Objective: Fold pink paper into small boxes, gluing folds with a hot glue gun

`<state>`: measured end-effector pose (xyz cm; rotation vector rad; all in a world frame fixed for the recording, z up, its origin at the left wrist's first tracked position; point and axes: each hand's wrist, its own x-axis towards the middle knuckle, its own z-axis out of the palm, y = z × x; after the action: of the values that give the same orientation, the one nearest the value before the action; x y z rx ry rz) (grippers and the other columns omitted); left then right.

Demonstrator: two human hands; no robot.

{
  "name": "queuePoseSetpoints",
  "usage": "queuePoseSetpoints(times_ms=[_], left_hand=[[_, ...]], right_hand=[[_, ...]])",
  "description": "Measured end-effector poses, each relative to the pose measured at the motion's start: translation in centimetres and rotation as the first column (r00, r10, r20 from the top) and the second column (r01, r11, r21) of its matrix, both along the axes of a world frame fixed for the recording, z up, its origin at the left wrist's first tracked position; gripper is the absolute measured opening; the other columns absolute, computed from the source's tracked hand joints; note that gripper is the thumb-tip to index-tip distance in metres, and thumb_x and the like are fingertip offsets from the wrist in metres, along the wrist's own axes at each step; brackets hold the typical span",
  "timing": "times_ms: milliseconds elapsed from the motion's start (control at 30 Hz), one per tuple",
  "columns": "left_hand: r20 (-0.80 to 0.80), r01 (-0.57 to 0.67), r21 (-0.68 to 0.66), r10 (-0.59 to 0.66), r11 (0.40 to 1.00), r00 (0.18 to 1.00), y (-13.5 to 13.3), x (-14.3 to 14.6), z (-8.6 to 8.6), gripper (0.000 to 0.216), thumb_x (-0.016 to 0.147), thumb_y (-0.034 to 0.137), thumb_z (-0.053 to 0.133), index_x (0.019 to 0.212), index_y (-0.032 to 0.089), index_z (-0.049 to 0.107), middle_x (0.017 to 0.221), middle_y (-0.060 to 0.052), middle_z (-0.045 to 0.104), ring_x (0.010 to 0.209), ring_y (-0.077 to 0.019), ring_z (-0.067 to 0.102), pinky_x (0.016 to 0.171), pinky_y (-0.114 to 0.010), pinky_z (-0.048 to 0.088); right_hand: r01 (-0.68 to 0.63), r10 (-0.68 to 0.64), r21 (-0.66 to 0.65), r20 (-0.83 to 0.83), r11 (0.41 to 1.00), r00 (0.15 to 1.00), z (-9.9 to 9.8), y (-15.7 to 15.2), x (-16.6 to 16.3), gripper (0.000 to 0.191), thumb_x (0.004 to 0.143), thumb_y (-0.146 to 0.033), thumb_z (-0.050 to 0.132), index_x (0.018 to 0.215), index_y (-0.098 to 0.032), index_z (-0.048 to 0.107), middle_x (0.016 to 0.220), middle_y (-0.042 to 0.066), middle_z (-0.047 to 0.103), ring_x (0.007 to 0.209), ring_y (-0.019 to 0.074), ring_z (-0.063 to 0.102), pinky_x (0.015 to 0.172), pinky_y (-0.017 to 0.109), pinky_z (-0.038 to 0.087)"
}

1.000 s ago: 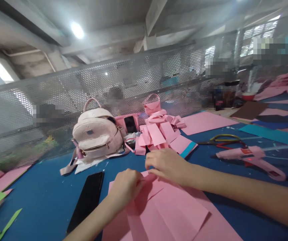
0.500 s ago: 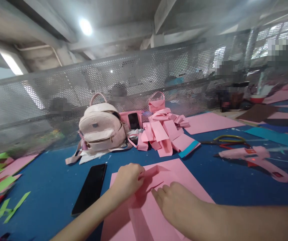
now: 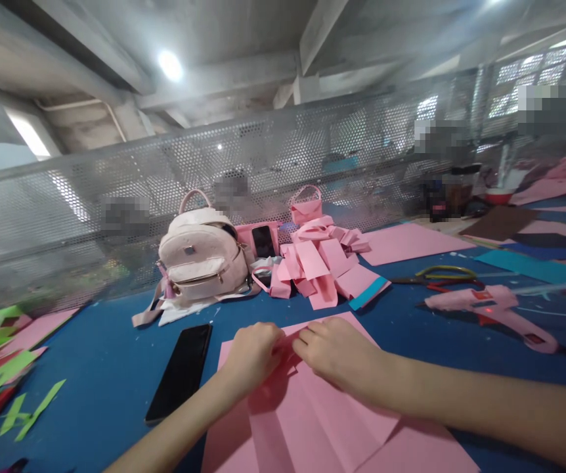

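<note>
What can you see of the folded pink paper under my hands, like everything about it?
The folded pink paper looks like plain, matte paper or thin card, with long creases running from its far end toward you. It lies on a larger pink sheet. Your left hand and right hand are at its far end, fingers curled; their exact grip is hidden. Its near end runs out of the picture.

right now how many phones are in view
2: one black phone lies flat on the blue table, left of the left hand; another phone is propped up between the pale backpack and the pink paper strips. Others may be hidden.
</note>
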<state>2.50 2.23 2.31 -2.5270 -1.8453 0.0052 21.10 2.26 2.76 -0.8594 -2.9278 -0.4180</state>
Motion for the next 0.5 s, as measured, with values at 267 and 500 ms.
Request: queuePoseSetpoints(times_ms=[267, 500], left_hand=[[0.038, -0.017, -0.017, 0.018, 1.000, 0.999, 0.1, -0.1, 0.0, 0.012, 0.083, 0.021, 0.054, 0.080, 0.020, 0.066, 0.085, -0.006, 0.072, 0.079, -0.0209, 0.066, 0.060, -0.026, 0.033], [0.105, 0.083, -0.033, -0.079, 0.996, 0.991, -0.3, 0.7, 0.1, 0.033, 0.093, 0.030, 0.046, 0.070, 0.019, 0.066, 0.084, -0.007, 0.071, 0.077, -0.0196, 0.064, 0.059, -0.028, 0.031]], right_hand=[[-0.032, 0.065, 0.234, -0.133, 0.972, 0.989, -0.1, 1.2, -0.2, 0.025, 0.083, 0.000, 0.048, 0.103, -0.013, 0.056, 0.098, 0.009, 0.062, 0.088, 0.0240, 0.055, 0.068, 0.034, 0.037], [0.097, -0.118, -0.174, -0.113, 0.980, 0.987, -0.3, 1.8, 0.2, 0.008, 0.083, -0.012, 0.057, 0.082, -0.016, 0.064, 0.083, 0.006, 0.068, 0.078, 0.0213, 0.061, 0.063, 0.030, 0.034]])
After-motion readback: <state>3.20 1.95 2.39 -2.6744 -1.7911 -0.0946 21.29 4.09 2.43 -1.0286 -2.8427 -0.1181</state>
